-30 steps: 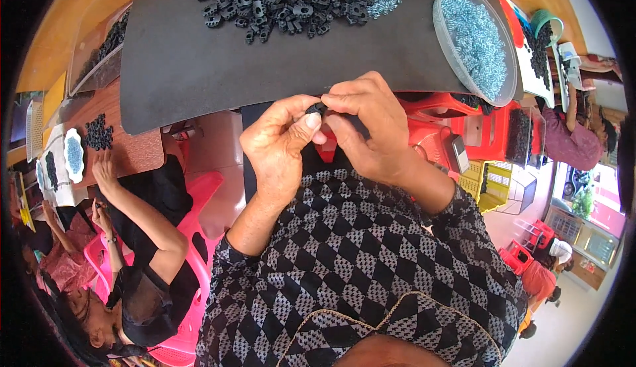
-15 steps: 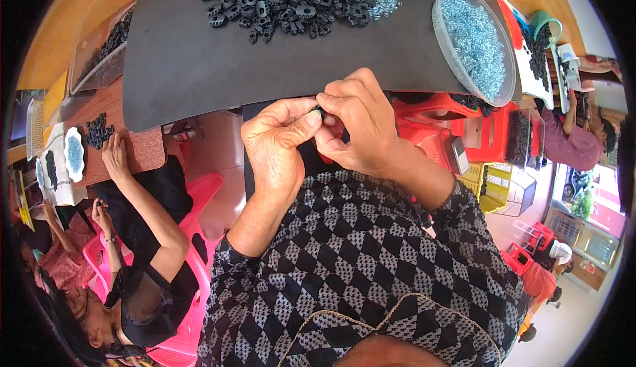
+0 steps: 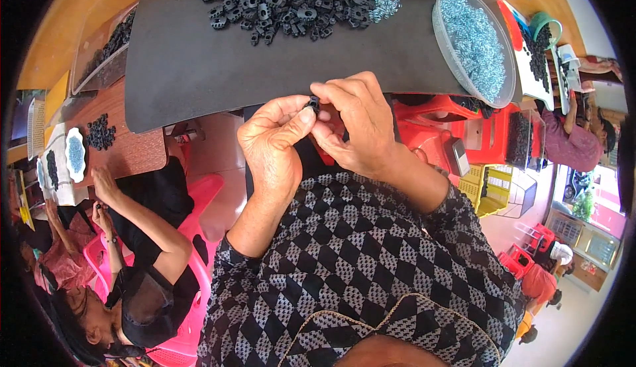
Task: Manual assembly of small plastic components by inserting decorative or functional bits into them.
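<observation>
In front of my chest, just off the near edge of the dark tabletop point(image 3: 218, 82), my left hand point(image 3: 273, 143) pinches a small black plastic part point(image 3: 313, 104) between thumb and forefinger. My right hand point(image 3: 358, 118) is closed round the same part from the other side, its curled fingertips against it. The part's underside is hidden by my fingers. Beyond my hands lies a heap of similar black plastic parts point(image 3: 291, 9), with a few small metal springs point(image 3: 384, 4) at its right side. A round clear tub point(image 3: 437, 26) full of such springs point(image 3: 474, 46) stands to the right.
On the left a co-worker's hand point(image 3: 106, 185) is by a brown table point(image 3: 136, 148) with black pieces point(image 3: 101, 132) and a white dish of springs point(image 3: 75, 155). Red plastic stools point(image 3: 487, 132) and a yellow crate point(image 3: 493, 188) stand at the right.
Both my hands have shifted slightly left, and more of the black part shows between my fingertips. The co-worker's hand has drawn back from the black pieces on the brown table.
</observation>
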A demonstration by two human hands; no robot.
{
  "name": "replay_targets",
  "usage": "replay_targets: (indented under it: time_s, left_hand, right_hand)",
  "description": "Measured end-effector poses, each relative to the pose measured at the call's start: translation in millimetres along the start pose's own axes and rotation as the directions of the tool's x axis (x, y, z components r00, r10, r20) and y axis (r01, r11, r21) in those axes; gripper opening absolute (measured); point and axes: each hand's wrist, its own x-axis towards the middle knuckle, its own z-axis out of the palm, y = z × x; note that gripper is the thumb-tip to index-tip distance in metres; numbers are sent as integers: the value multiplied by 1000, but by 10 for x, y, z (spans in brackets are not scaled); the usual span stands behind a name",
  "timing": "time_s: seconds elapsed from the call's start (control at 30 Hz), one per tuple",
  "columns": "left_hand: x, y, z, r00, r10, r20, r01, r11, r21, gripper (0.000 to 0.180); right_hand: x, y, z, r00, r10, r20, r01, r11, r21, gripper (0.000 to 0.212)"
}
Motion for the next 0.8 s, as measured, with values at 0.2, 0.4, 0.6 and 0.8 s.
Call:
replay_targets:
  time_s: [0.2, 0.4, 0.6, 0.8]
  left_hand:
    - [8, -30, -10, 998, -3, -55, 1, 999, -33, 13]
    - [44, -13, -99, 997, -62, 40, 65, 995, -77, 17]
    - [6, 45, -73, 978, -83, 189, 94, 994, -51, 15]
    - [-53, 23, -23, 989, 20, 147, -11, 998, -60, 13]
  right_hand:
    - [40, -19, -36, 998, 7, 65, -2, 997, -73, 60]
    - [67, 33, -76, 998, -55, 32, 58, 992, -108, 54]
    - [74, 52, -97, 997, -77, -11, 76, 994, -81, 48]
    - [87, 58, -96, 989, -131, -68, 129, 991, -33, 41]
